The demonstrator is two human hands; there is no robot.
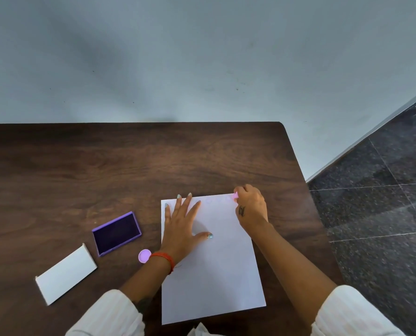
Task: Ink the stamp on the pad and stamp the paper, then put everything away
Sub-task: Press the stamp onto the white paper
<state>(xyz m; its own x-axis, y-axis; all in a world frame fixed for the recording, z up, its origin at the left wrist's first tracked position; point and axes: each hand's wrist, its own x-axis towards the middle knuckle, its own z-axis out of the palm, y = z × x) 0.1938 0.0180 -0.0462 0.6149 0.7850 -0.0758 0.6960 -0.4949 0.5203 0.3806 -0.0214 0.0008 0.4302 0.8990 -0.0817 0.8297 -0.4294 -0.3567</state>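
White ribbed sleeves [109, 314] frame a thin, limp white paper sheet [214, 275] on the dark wood-grain table [129, 166]. Left hand [180, 229] lies flat and spread, pinning the sheet against sliding. Right hand [250, 204] pinches the small, light, rigid pink plastic stamp [235, 195] at the sheet's far corner. Open purple rectangular ink pad [116, 233], round lilac cap [144, 256] and white card lid [65, 275] lie left of it.

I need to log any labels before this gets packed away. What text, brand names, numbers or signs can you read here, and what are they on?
No readable text anywhere.
Paper: faint marks along the top edge near the stamp in the right hand, too pale and blurred to read.
Right hand: a small dark tattoo, not legible.
Ink pad, white box, round cap: no print visible.
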